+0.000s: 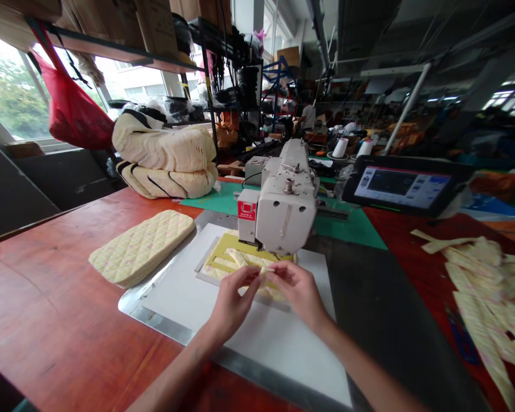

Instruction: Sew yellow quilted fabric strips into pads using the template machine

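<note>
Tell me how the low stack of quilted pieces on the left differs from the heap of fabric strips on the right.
The stack of quilted pieces is neatly aligned, while the heap of fabric strips is loose and jumbled. The stack's pieces are broad with rounded corners; the heap's strips are long and narrow. Both are pale yellow.
</note>
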### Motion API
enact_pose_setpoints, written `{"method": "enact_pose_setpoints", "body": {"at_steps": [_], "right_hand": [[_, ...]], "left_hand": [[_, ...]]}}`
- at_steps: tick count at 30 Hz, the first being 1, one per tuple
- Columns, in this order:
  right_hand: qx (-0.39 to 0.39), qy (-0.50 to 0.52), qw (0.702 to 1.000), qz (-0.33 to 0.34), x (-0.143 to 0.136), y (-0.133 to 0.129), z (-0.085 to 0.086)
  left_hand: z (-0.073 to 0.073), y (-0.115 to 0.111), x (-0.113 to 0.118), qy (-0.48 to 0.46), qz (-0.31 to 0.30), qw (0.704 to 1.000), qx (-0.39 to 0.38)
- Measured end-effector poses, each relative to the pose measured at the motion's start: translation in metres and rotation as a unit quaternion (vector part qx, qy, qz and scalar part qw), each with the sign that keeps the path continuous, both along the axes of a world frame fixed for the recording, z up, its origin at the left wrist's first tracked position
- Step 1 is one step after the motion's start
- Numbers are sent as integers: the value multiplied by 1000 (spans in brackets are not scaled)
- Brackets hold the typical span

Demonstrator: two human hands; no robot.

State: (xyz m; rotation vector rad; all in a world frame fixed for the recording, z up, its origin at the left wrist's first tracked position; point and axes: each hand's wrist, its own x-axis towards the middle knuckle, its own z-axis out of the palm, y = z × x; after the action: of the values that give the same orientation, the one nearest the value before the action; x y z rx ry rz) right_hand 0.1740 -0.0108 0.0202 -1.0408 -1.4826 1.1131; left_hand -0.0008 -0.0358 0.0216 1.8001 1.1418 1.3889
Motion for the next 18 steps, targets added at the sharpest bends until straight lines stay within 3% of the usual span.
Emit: {"method": "enact_pose_setpoints", "body": {"at_steps": [4,9,18], "right_hand": [[-45,26,998,31,-8,4,-8],[-78,62,993,56,-3,3,-4],[57,9,998,23,-4,-1,-9]], "left_hand": [[-6,2,-2,-74,-1,994,-85],[-6,6,1,-118,-15,989,-88],[-4,4,-2,-107,-33,989,-96]]}}
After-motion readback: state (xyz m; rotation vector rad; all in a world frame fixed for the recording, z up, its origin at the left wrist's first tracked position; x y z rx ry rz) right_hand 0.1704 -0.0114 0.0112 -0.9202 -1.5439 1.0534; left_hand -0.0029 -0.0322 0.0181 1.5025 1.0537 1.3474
